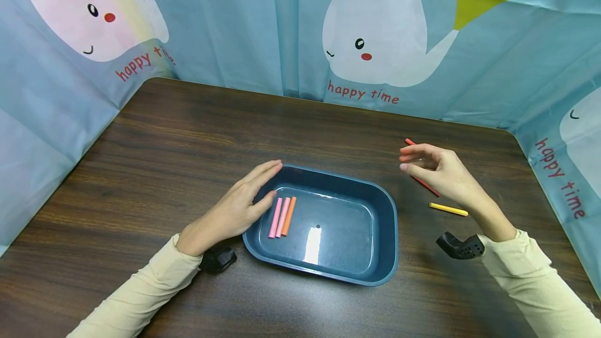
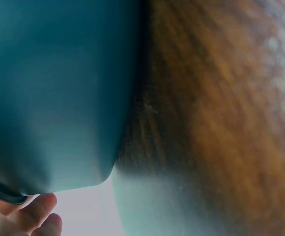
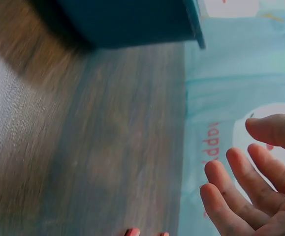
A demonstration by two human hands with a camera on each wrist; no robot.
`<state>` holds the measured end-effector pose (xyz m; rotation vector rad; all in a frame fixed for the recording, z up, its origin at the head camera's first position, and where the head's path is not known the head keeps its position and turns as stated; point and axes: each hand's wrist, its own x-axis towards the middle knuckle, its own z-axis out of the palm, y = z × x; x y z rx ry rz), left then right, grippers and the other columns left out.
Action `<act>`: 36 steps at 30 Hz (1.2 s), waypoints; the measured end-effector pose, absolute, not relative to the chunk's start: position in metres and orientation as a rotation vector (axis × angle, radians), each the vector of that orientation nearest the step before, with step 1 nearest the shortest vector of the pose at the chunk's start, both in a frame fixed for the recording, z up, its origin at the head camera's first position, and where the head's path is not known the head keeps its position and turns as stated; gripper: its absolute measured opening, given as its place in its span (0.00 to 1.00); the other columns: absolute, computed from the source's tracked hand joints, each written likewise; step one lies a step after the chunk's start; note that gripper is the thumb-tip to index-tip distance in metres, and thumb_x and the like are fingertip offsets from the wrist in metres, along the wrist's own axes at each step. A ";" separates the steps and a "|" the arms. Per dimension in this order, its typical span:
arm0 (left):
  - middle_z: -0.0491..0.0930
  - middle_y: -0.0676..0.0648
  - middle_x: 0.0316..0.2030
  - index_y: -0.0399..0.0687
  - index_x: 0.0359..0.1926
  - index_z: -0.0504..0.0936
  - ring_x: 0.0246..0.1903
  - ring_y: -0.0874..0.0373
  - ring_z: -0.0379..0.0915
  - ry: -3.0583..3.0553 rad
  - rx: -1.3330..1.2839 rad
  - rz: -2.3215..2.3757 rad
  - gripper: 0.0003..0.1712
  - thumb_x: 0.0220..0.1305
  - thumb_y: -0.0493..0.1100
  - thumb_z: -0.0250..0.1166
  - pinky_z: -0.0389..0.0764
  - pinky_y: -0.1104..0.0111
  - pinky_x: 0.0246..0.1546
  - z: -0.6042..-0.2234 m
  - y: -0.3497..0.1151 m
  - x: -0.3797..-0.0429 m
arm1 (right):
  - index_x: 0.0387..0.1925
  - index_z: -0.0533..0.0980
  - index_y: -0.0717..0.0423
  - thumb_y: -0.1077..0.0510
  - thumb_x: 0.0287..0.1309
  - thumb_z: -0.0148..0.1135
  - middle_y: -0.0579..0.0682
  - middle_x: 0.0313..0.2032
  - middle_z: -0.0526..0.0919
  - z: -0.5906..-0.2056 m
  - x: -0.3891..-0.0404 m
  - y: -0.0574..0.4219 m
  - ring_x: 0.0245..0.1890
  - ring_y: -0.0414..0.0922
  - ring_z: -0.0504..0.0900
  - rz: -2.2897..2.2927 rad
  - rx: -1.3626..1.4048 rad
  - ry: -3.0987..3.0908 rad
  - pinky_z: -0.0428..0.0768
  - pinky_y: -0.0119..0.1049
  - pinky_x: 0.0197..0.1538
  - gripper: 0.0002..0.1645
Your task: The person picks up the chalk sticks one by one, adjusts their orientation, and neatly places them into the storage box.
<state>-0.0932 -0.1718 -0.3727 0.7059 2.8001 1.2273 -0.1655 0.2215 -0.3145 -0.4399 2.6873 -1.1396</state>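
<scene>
My left hand [image 1: 237, 207] rests at the left rim of a dark blue plastic tray [image 1: 387, 244], its fingers extended at the far left corner and its thumb over the inside. In the left wrist view, fingertips [image 2: 40, 211] show beside the tray's rim. Two pink sticks [image 1: 275, 218] and an orange stick [image 1: 289, 216] lie side by side in the tray. My right hand [image 1: 436, 168], fingers loosely bent and holding nothing, hovers right of the tray over red sticks [image 1: 426, 186], partly hiding them. Close below it lies a yellow stick [image 1: 448, 209].
The dark wooden table [image 1: 188, 129] carries the tray near its middle. A light blue curtain [image 1: 249, 30] with whale prints hangs along the back and sides. Black wrist-worn devices [image 1: 460, 246] sit under both wrists.
</scene>
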 end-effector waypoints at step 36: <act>0.54 0.41 0.77 0.39 0.75 0.58 0.75 0.46 0.54 2.776 0.742 1.155 0.35 0.71 0.39 0.59 0.62 0.47 0.71 -0.371 -0.174 -0.093 | 0.55 0.77 0.64 0.61 0.64 0.64 0.64 0.46 0.87 -0.344 -0.188 0.268 0.38 0.45 0.89 -0.782 -0.441 2.952 0.75 0.20 0.33 0.19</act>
